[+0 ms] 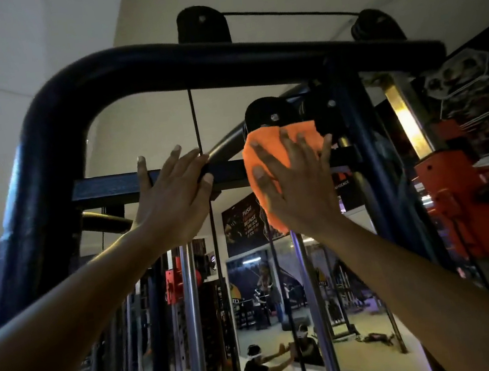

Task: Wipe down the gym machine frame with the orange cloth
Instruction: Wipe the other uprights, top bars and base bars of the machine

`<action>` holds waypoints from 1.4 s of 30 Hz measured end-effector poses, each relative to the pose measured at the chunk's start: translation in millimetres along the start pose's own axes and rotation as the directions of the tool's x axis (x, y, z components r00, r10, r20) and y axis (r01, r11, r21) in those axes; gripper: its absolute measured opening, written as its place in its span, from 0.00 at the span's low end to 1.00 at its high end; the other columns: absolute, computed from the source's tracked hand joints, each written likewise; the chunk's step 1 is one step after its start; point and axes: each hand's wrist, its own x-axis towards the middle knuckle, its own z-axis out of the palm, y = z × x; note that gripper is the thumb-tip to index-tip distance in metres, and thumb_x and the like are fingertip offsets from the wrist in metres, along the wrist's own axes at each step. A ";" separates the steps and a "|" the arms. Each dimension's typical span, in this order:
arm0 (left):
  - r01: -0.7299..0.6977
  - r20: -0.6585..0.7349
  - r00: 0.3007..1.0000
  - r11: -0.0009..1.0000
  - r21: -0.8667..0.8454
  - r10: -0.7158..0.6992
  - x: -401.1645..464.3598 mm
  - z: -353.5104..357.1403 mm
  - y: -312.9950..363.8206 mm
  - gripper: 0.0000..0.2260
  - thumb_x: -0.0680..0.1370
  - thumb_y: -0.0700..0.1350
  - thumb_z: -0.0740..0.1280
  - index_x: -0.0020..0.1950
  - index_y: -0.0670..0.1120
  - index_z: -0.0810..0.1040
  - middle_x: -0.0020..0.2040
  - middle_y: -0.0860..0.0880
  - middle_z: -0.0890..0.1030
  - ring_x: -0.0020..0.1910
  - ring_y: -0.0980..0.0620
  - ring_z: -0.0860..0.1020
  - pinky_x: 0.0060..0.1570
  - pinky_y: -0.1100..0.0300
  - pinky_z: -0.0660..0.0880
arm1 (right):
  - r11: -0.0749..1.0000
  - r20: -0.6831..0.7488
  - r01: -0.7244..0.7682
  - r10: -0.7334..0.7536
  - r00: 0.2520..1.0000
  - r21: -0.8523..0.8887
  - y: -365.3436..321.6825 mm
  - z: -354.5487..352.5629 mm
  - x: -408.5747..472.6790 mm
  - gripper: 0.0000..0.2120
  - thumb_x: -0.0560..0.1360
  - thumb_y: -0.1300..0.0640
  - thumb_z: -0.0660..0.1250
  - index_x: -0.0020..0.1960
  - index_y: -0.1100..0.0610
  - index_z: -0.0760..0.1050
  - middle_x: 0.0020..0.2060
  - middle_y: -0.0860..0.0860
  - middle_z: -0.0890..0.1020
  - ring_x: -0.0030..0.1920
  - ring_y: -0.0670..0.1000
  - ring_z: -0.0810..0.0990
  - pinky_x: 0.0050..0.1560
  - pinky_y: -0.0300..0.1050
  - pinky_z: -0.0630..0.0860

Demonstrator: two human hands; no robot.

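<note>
The dark blue gym machine frame (49, 124) arches overhead, with a flat crossbar (105, 190) running across at hand height. My right hand (295, 184) presses the orange cloth (256, 158) flat against the crossbar, just below a black pulley (268, 116). The cloth hangs down under my palm. My left hand (175, 195) rests on the same crossbar to the left, fingers spread, thumb hooked over the bar beside a black cable (194, 120).
Two more pulleys (202, 26) sit on the top tube with a cable between them. Chrome guide rods (192, 318) run down below. Orange machine parts (472, 203) stand at right. A wall mirror (287, 320) behind reflects people and equipment.
</note>
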 end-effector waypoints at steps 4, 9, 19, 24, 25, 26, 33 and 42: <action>-0.080 -0.042 0.996 0.997 -0.019 0.080 -4.6 6.7 16.4 0.30 0.87 0.60 0.46 0.87 0.50 0.58 0.88 0.49 0.54 0.87 0.50 0.45 0.83 0.36 0.36 | 0.986 -0.061 0.113 -0.106 0.992 0.120 12.7 -8.9 -27.2 0.25 0.88 0.46 0.59 0.84 0.49 0.68 0.75 0.59 0.71 0.73 0.60 0.68 0.70 0.61 0.74; -0.175 -0.052 0.984 0.975 -0.139 0.170 22.7 6.6 45.6 0.28 0.87 0.57 0.48 0.87 0.51 0.59 0.87 0.49 0.57 0.87 0.51 0.49 0.85 0.44 0.42 | 0.954 -0.163 -0.004 0.056 0.985 0.300 34.2 -24.6 14.6 0.23 0.90 0.46 0.56 0.83 0.48 0.69 0.74 0.57 0.71 0.69 0.55 0.75 0.62 0.53 0.79; 0.009 -0.030 0.999 0.932 -0.363 -0.021 78.5 6.8 72.8 0.23 0.90 0.49 0.55 0.85 0.46 0.63 0.80 0.43 0.72 0.75 0.45 0.73 0.64 0.53 0.71 | 0.981 0.040 0.050 -0.059 0.997 0.188 36.7 2.1 19.5 0.31 0.89 0.39 0.41 0.89 0.48 0.49 0.89 0.53 0.48 0.88 0.59 0.44 0.86 0.64 0.41; 0.069 -0.029 0.995 0.898 -0.434 -0.090 87.3 7.4 74.2 0.20 0.90 0.45 0.55 0.83 0.49 0.68 0.75 0.44 0.76 0.66 0.51 0.75 0.47 0.73 0.63 | 0.974 0.122 -0.049 0.023 0.992 0.220 32.2 5.1 96.3 0.30 0.90 0.41 0.44 0.89 0.47 0.43 0.89 0.54 0.43 0.88 0.61 0.40 0.86 0.67 0.40; 0.088 -0.032 0.993 0.890 -0.448 -0.114 87.3 7.6 75.2 0.20 0.91 0.45 0.55 0.83 0.50 0.68 0.75 0.45 0.76 0.64 0.53 0.74 0.46 0.74 0.63 | 0.974 0.127 -0.062 0.035 0.991 0.217 30.6 5.4 104.7 0.30 0.90 0.41 0.45 0.89 0.48 0.45 0.89 0.54 0.45 0.88 0.61 0.41 0.86 0.67 0.42; 0.102 -0.036 0.991 0.888 -0.449 -0.132 86.3 8.3 76.3 0.20 0.91 0.46 0.55 0.83 0.50 0.67 0.76 0.45 0.76 0.65 0.54 0.74 0.46 0.73 0.63 | 0.976 0.114 -0.054 0.030 0.993 0.210 28.9 6.0 106.4 0.30 0.90 0.40 0.45 0.89 0.48 0.47 0.89 0.55 0.47 0.88 0.62 0.43 0.86 0.68 0.43; 0.076 -0.014 0.996 0.955 -0.286 -0.084 77.2 13.4 79.8 0.25 0.90 0.54 0.57 0.87 0.54 0.58 0.82 0.50 0.69 0.78 0.47 0.71 0.57 0.59 0.65 | 0.982 0.104 0.056 -0.075 0.992 0.180 45.7 5.5 48.3 0.33 0.86 0.36 0.40 0.89 0.44 0.45 0.89 0.52 0.44 0.88 0.58 0.40 0.86 0.64 0.37; -0.040 -0.053 0.998 0.992 -0.122 0.034 69.1 14.1 71.1 0.25 0.90 0.55 0.56 0.87 0.52 0.58 0.82 0.49 0.70 0.79 0.48 0.69 0.74 0.49 0.66 | 0.975 0.072 0.043 -0.059 0.996 0.218 39.2 4.2 69.0 0.33 0.86 0.36 0.43 0.89 0.44 0.49 0.89 0.53 0.47 0.88 0.60 0.44 0.86 0.64 0.43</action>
